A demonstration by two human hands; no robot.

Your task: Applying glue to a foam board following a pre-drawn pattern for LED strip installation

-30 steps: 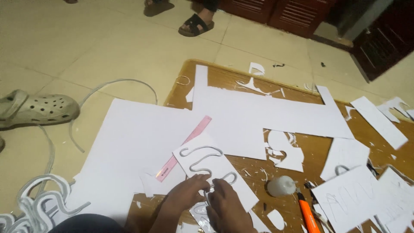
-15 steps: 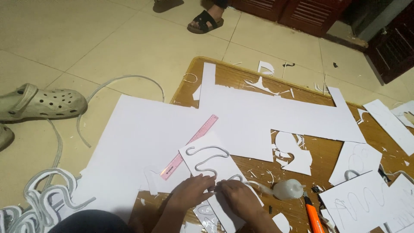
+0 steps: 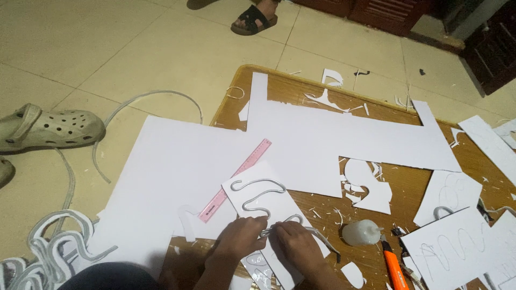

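Since the picture of half a second ago, both hands have drawn close together over the lower end of the white card piece (image 3: 263,207), and the view has slid so that the wooden board (image 3: 301,91) sits a little lower.

Head view: the left hand (image 3: 236,240) lies curled on the card's lower edge, fingertips pinched down on the grey curved strip (image 3: 258,189) where it bends back near the bottom. The right hand (image 3: 297,246) meets it from the other side, fingers narrow and pressed onto the same strip; whether they pinch it or only press it flat cannot be told. The strip stands glued on edge and snakes down the card. The card's long axis runs from upper left to lower right, slanted away from the person. A pink ruler (image 3: 236,180) lies just left of the card, slanting up to the right. A small glue bottle (image 3: 361,232) and an orange cutter (image 3: 394,266) rest right of the card.
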